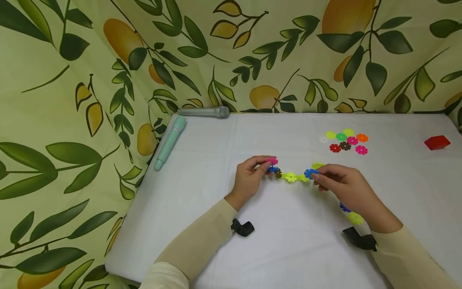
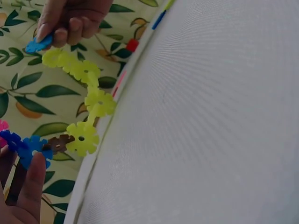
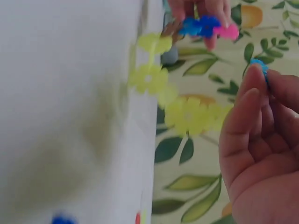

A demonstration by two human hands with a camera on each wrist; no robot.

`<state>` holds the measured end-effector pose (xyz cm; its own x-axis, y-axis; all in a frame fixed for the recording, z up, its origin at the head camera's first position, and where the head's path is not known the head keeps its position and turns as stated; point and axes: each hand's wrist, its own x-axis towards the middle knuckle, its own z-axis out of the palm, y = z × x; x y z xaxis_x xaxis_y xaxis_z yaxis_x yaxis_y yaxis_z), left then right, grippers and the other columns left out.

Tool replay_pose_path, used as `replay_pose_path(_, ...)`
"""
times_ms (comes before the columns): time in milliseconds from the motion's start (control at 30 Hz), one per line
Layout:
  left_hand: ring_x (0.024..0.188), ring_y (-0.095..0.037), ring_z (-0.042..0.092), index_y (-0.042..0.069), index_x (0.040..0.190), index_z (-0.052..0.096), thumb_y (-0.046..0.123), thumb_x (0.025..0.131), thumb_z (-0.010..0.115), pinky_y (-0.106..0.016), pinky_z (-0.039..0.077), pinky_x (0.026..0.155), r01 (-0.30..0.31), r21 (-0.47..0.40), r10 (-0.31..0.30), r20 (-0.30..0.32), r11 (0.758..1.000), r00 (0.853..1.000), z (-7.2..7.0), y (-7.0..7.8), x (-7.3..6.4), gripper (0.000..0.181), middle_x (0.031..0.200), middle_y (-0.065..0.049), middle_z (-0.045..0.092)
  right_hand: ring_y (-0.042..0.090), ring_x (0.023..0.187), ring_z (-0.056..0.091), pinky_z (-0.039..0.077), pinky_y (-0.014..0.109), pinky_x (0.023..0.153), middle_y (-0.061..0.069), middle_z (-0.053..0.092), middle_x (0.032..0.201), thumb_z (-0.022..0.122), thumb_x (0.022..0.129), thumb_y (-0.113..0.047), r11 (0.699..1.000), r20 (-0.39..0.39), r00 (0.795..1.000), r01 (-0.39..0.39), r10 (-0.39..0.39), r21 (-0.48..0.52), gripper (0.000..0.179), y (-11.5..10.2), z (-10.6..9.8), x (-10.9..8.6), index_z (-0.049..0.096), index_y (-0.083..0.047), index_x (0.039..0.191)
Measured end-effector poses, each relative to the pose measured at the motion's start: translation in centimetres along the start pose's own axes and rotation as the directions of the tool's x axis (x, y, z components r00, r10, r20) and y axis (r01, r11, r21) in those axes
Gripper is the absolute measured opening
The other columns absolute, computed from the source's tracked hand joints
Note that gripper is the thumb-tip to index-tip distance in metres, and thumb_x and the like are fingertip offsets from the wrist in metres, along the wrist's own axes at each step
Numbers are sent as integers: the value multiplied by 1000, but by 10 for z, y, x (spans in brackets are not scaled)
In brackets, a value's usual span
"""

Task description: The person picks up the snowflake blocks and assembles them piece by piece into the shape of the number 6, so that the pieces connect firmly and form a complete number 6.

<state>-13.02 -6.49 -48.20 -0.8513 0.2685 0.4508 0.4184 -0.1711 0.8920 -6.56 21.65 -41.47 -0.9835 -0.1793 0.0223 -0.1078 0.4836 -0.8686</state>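
Observation:
A chain of interlocking flower-shaped plastic discs (image 1: 290,177) hangs between both hands, mostly yellow, with brown, blue and pink pieces toward its left end. My left hand (image 1: 249,178) grips that end around the blue discs (image 2: 33,151), and a pink disc (image 1: 272,161) shows by its fingertips. Between thumb and fingers my right hand (image 1: 341,180) pinches a single light blue disc (image 1: 311,173). In the left wrist view this disc is close beside the last yellow disc (image 2: 51,58); I cannot tell whether the two are joined.
Several loose discs (image 1: 345,146) in mixed colours lie at the back right of the white table (image 1: 202,160). A dark blue disc (image 1: 345,207) and a yellow disc (image 1: 356,218) lie by the right wrist. A red block (image 1: 437,142) is far right; green (image 1: 170,142) and grey (image 1: 203,112) microphones, back left.

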Motion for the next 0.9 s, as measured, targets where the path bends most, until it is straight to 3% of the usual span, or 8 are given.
replay_pose_path(233, 98, -38, 74, -7, 121, 77, -10, 103, 69, -60, 63, 76, -51, 74, 52, -3, 996, 999, 0, 1, 0, 20, 124, -20, 76, 27, 74, 72, 60, 31, 63, 18, 74, 90, 70, 110, -17, 992, 3, 1000, -12, 12, 127, 21, -22, 22, 16, 74, 3, 107)
replay_pose_path(467, 112, -28, 74, -8, 117, 78, -12, 100, 71, -46, 65, 81, -81, 88, 80, 8, 993, 997, 0, -1, 0, 19, 124, -18, 76, 34, 69, 66, 55, 30, 56, 14, 67, 83, 68, 112, -24, 982, -9, 999, -38, 41, 184, 29, -32, 40, 32, 68, 4, 105)
replay_pose_path(733, 113, -30, 72, -10, 114, 78, -16, 97, 73, -41, 63, 87, -108, 111, 108, 12, 988, 994, 2, 2, 1, 18, 119, -21, 77, 28, 65, 64, 53, 30, 55, 16, 64, 80, 66, 112, -22, 976, -8, 998, -59, 62, 211, 31, -39, 44, 40, 65, 7, 102)
replay_pose_path(900, 106, -32, 71, -14, 110, 77, -21, 93, 73, -38, 64, 84, -153, 153, 154, 12, 976, 988, 2, 1, 2, 19, 115, -27, 76, 29, 65, 63, 52, 30, 56, 17, 63, 80, 65, 113, -22, 969, 43, 995, -98, 90, 225, 33, -42, 44, 43, 64, 8, 100)
